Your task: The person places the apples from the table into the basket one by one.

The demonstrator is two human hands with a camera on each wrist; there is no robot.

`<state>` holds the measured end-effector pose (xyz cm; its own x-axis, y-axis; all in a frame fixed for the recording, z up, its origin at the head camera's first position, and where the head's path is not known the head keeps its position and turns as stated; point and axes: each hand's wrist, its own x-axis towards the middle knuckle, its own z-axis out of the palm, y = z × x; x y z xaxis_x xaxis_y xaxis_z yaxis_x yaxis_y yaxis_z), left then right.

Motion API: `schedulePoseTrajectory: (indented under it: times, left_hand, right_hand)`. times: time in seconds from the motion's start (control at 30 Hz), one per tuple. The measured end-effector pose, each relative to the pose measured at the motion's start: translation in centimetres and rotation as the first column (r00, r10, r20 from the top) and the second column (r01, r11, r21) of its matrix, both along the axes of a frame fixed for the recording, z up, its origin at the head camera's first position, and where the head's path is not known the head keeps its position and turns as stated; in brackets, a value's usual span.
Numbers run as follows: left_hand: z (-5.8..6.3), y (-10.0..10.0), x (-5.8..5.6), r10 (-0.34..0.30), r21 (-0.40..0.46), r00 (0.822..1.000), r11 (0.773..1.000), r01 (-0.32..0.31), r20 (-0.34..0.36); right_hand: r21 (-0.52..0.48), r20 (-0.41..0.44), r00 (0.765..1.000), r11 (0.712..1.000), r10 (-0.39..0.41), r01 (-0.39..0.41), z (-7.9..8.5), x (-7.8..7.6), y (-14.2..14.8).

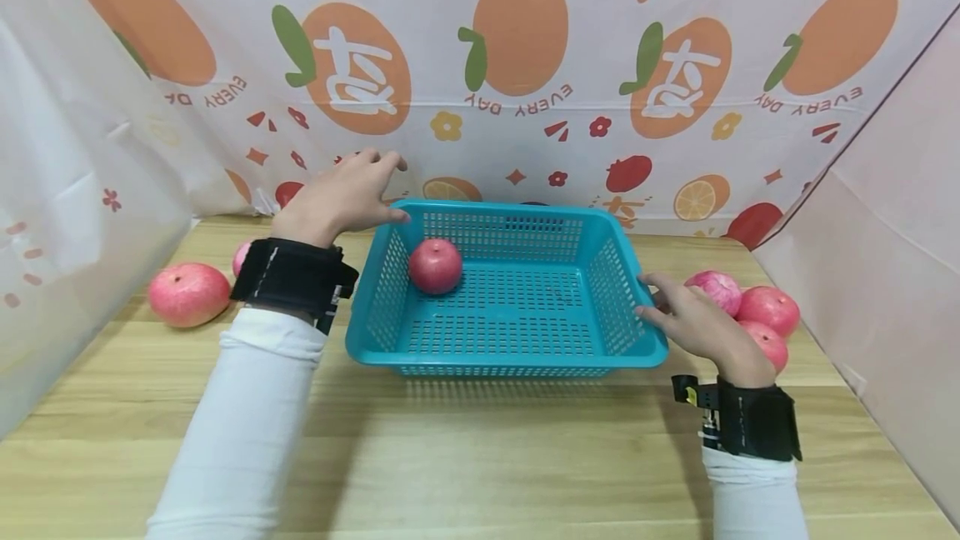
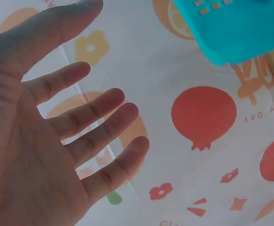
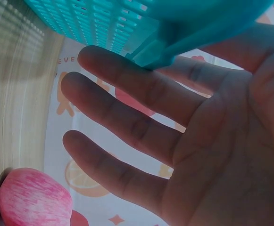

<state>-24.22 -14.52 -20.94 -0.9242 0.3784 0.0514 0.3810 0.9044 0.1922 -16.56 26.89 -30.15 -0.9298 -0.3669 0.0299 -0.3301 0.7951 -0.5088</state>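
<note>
A blue-green plastic basket (image 1: 506, 361) with slotted walls stands on the wooden table, and one red apple (image 1: 435, 267) lies inside toward its left end. My left hand (image 1: 341, 200) is raised over the basket's far left corner, thumb near the rim and holding nothing. Its fingers (image 2: 111, 176) are spread apart in the left wrist view. At the right rim, my right hand (image 1: 693, 319) has thumb and index fingertips against the edge. In the right wrist view, the other fingers (image 3: 122, 115) extend fairly straight beneath the rim, which hides part of the thumb and index finger.
To the left sits a large pink apple (image 1: 189, 294), with another apple (image 1: 241, 258) partly hidden behind the left wrist. Several apples (image 1: 768, 311) cluster beside the right hand. A fruit-print curtain (image 1: 517, 148) hangs behind the basket, over the wooden table (image 1: 510, 465).
</note>
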Motion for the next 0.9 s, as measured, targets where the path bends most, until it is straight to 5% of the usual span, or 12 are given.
schedulePoseTrajectory:
  times: [0.9]
  left_hand:
    - [-0.8,-4.5,1.2,0.106,0.041,0.994,0.994,-0.104,-0.039]
  right_hand:
    - [-0.008,-0.014,1.000,1.000,-0.007,0.007,-0.4,-0.3,0.2]
